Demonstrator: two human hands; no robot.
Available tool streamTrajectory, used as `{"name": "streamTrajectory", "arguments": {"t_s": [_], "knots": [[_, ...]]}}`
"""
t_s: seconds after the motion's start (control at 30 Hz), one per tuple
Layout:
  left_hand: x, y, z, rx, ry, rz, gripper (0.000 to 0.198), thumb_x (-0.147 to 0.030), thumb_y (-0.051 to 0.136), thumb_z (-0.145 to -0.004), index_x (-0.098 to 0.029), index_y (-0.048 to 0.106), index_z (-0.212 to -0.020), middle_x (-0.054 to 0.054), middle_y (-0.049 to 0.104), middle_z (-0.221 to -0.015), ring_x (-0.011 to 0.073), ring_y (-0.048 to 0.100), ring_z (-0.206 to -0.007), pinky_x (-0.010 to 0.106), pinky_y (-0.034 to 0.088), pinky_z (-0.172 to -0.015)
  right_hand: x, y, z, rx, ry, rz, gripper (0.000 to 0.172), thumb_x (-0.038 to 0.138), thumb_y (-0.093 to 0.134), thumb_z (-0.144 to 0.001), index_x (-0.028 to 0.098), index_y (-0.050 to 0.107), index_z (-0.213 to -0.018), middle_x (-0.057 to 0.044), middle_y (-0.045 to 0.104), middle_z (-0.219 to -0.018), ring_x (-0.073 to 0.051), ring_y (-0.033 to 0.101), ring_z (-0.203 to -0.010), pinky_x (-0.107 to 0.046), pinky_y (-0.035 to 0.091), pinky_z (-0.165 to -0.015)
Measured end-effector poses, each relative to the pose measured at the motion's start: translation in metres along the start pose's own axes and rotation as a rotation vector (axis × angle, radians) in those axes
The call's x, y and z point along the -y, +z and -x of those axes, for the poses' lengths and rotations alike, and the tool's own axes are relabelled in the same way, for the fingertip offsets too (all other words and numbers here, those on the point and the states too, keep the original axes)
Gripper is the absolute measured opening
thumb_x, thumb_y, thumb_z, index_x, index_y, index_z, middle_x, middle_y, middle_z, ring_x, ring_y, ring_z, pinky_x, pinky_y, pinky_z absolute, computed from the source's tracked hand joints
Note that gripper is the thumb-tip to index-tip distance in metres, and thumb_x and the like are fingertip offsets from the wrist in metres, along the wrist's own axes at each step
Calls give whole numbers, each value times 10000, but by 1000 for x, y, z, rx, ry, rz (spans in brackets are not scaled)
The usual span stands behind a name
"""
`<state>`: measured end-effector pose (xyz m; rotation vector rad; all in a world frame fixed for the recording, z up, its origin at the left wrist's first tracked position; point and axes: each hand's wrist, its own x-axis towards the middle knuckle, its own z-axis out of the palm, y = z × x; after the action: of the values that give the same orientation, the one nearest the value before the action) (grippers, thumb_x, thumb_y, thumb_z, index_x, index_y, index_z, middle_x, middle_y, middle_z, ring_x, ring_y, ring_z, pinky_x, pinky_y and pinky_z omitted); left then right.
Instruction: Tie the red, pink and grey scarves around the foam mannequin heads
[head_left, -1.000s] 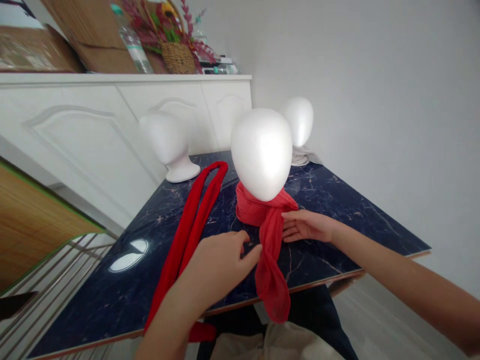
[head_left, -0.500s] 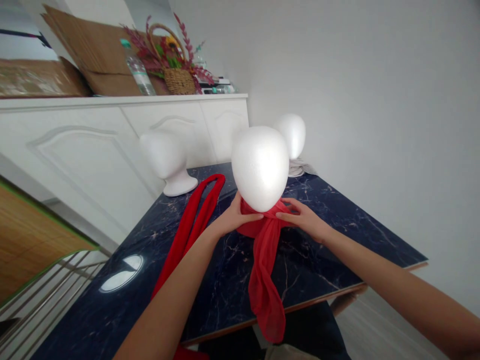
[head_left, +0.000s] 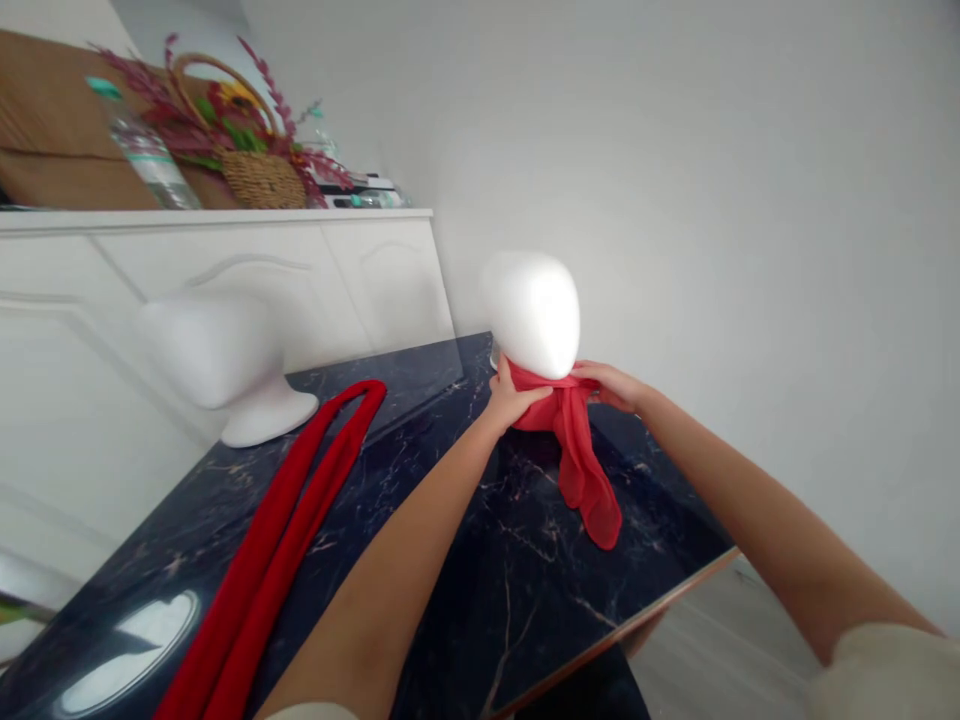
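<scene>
A white foam head form stands on the dark marble table with a thin red scarf knotted round its neck, the tail hanging toward me. My left hand grips the form's neck over the scarf from the left. On the right side my right hand holds the same wrapped neck. A second, darker red scarf lies folded in a long loop on the table to the left.
Another white foam head form stands at the table's left, by a white cabinet. On the cabinet are a flower basket, a water bottle and cardboard. A grey wall is behind. The table's front edge runs near right.
Both hands rose from the table to the form's neck and now hold it. The form with its scarf has shifted farther away and to the right, covering the third foam head.
</scene>
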<state>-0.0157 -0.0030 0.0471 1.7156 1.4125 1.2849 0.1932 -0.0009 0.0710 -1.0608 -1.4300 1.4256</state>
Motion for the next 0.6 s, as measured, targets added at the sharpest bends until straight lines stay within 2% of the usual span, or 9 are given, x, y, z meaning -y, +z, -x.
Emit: {"name": "streamTrajectory", "arguments": {"t_s": [0.07,0.17,0.27,0.37,0.43,0.53,0.6], "knots": [[4,9,-6,-2,-49,-31,1189,-403,836,-617,-274,86,-1530,191,296,-1497,342,343,-1405,481,319,-1134,-6,-4,-10,-9,-15,-26,353,307,714,-689,226,698,-1032,-16,718,-951,-153,608,-809,-230,469,-669],[7,19,-9,-23,-45,-59,1187,-399,816,-638,-232,58,-1537,227,243,-1499,350,309,-1424,455,312,-1139,-15,-9,-18,-34,-42,-36,375,290,699,-656,225,689,-1026,-2,709,-897,-146,589,-766,-229,456,-652],[9,28,-10,-41,-23,-92,1193,-402,815,-631,-233,55,-1535,220,233,-1500,352,337,-1407,451,294,-1148,-21,-14,-21,-56,-55,-35,392,291,663,-649,223,679,-1035,1,696,-872,-143,572,-741,-226,444,-636],[11,34,-10,-53,-13,-143,1203,-404,819,-620,-264,44,-1529,190,235,-1515,355,371,-1384,468,281,-1152,-24,-14,-19,-59,-61,-34,441,292,648,-650,223,663,-1086,-14,696,-937,-153,584,-784,-230,451,-653],[12,36,-10,-55,-12,-174,1210,-412,820,-613,-269,39,-1526,188,225,-1528,369,361,-1385,488,272,-1150,-25,-10,-15,-70,-69,-19,547,303,668,-659,235,609,-1199,-37,684,-1080,-175,606,-867,-252,473,-699],[11,36,-9,-45,-18,-195,1211,-437,818,-608,-237,52,-1524,212,214,-1533,397,337,-1391,500,255,-1150,-31,-4,-3,-216,-34,80,833,405,729,-679,244,385,-1421,-104,578,-1311,-222,619,-990,-315,505,-752],[9,36,-7,-46,-24,-188,1189,-448,812,-615,-239,68,-1519,213,233,-1526,404,341,-1386,509,249,-1146,-40,0,9,-276,-31,212,977,476,753,-670,216,270,-1478,-150,554,-1329,-254,622,-1005,-349,516,-743]]}}
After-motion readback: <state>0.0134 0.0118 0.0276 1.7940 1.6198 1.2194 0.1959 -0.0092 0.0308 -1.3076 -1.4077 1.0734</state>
